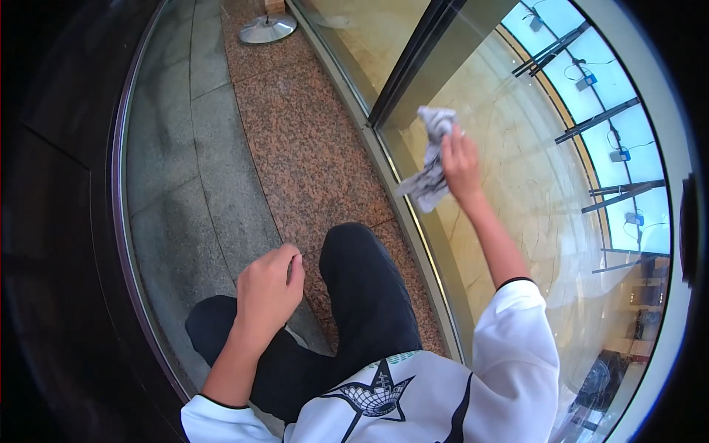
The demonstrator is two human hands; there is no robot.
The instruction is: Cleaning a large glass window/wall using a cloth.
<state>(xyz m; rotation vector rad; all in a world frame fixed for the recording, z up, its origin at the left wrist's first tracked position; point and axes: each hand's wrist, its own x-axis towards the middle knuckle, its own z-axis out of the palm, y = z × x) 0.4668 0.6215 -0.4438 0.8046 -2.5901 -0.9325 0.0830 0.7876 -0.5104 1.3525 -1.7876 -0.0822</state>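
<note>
My right hand (461,163) grips a crumpled grey-white cloth (435,171), held up at a large glass pane (498,183). The hand's fingers lie over the cloth, and its lower corner hangs loose near the metal frame at the foot of the glass (407,202). On the other side, my left hand (268,293) is raised over my legs with its fingers curled in. Nothing shows in that hand, though its palm is hidden.
Speckled reddish granite (310,133) runs along the glass, beside grey paving (166,144). A dark upright bar (407,63) divides the panes. A round metal stand base (268,29) sits ahead. Behind the glass are lit panels (604,111) with dark brackets. A dark wall (55,221) lies left.
</note>
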